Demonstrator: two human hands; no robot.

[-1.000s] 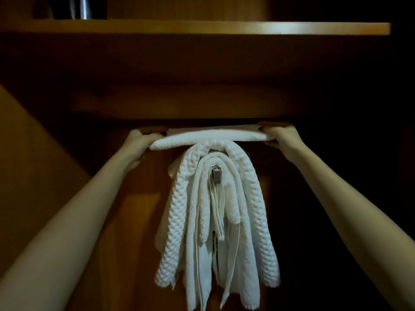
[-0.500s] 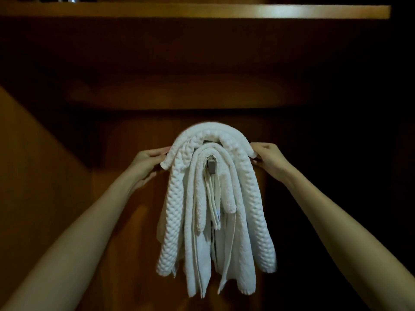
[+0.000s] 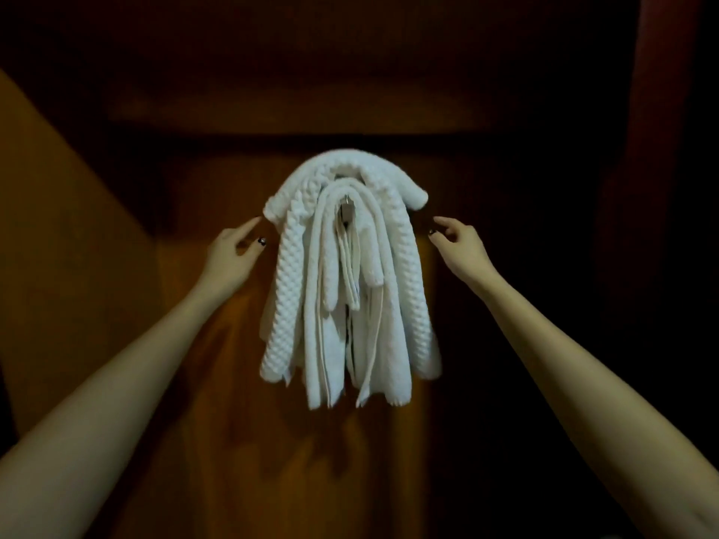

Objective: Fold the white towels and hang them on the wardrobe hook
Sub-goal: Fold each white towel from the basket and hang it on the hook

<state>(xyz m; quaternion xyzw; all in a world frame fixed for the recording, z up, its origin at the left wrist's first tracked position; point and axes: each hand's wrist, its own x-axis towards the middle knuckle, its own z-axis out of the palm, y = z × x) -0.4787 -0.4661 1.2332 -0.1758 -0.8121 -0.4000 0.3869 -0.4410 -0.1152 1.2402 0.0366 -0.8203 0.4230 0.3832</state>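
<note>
White towels [image 3: 346, 274] (waffled, seemingly nested) drape the hook [image 3: 346, 199]; both hands' grips apart, empty.

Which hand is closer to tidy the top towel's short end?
The left hand, probably. Its fingertip nearly touches the top towel at its stubby left end; the right hand sits lower and apart from the right end. Both hands are open.

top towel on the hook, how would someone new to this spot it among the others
Find the bundle of white towels hanging against the brown wardrobe panel, between the left hand and right hand. The top towel is the outermost arch. Unlike the long ones beneath, its smooth, rolled ends stop short.
</note>
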